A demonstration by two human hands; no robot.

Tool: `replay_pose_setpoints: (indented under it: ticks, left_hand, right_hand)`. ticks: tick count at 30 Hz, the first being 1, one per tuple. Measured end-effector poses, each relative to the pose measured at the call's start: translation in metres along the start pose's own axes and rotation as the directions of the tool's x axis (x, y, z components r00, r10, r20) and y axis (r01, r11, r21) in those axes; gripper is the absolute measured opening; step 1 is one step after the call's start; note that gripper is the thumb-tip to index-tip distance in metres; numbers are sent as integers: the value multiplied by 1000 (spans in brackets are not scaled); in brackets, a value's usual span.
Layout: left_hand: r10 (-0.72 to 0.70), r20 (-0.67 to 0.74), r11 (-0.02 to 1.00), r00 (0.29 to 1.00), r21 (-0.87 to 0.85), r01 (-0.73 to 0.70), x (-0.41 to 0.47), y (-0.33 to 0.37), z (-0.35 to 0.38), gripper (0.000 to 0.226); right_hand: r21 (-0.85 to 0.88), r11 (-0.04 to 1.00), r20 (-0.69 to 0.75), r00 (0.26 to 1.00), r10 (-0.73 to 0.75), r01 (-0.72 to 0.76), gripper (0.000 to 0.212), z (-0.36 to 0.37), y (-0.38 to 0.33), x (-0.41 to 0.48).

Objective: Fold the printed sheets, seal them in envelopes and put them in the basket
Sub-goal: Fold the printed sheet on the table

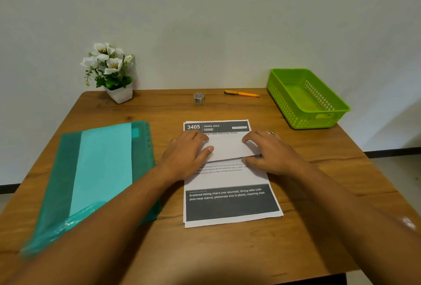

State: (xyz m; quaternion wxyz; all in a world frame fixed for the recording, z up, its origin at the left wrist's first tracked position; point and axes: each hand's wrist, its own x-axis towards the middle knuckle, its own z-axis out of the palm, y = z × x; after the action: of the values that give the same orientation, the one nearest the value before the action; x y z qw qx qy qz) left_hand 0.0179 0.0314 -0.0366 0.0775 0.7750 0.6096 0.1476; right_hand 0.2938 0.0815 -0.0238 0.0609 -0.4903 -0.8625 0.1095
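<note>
Wooden table (227, 250) set against a pale wall.

Stack of printed sheets (230, 205) lies flat at the table's centre. The top page has a dark header reading "3405 DINING AREA" and a dark block of white text at the near end.

A folded white sheet (227, 148) lies across the upper half of the stack, blank side up, covering part of the print.

Left hand (186, 154) rests palm down on the left end of the folded sheet. Its fingers are stretched out and only slightly bent, and the thumb lies along the paper. It presses without gripping.

Right hand (271, 152) lies on the right end. Its fingers reach to the far edge of the fold and the thumb sits at the near edge, all fairly straight and flat on the paper. There is a ring (271, 133) on one finger.

Green basket (337, 111) stands at the far right corner, well apart from the sheets, with nothing visible inside.

Teal plastic folder (73, 170) lies left of the stack, partly under the left forearm, with a lighter sheet showing through it.

Along the far edge:
- white flowers in a white pot (119, 94), far left
- small roll of tape (198, 98), centre
- orange pen (242, 94), between the tape and the basket
</note>
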Motion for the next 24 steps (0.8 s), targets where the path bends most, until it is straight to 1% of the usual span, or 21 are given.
replay_pose_setpoints:
  ticks: [2,4,7,11,13,15,18,20,22,24]
  left_hand:
    - [-20,55,998,998,66,17,0,-1,4,55]
    - [-35,101,991,994,129,22,-1,-1,8,61]
    - [-60,114,984,992,173,40,-3,2,17,64]
    - [-86,140,976,986,212,55,-4,6,23,64]
    - [-96,150,970,984,235,58,-4,8,23,65]
    - [-104,160,964,982,261,60,-4,9,23,65]
    - [-111,178,957,978,284,57,-3,12,21,66]
    - [-125,180,953,976,295,67,-4,12,20,68]
    - [-168,179,941,969,321,103,-6,14,19,72]
    - [-235,174,920,956,358,161,-3,23,17,74]
  right_hand:
    - [-4,1000,36,999,-1,1,71,1,-3,0]
    - [-21,1000,28,1000,-1,1,74,2,-13,1]
    - [-54,997,-33,998,-54,52,63,11,-42,9]
    - [-33,994,-55,993,-105,103,51,42,-72,22]
    - [-17,996,-83,993,-84,83,50,54,-76,22]
    - [-1,998,-86,994,-65,65,54,58,-72,18]
    - [-37,999,-33,999,-20,18,64,54,-53,10]
    - [-63,997,-11,999,52,-53,67,48,-33,5]
    - [-86,990,-7,994,112,-113,69,43,-17,1]
    - [-102,986,-8,991,131,-131,70,43,-12,0]
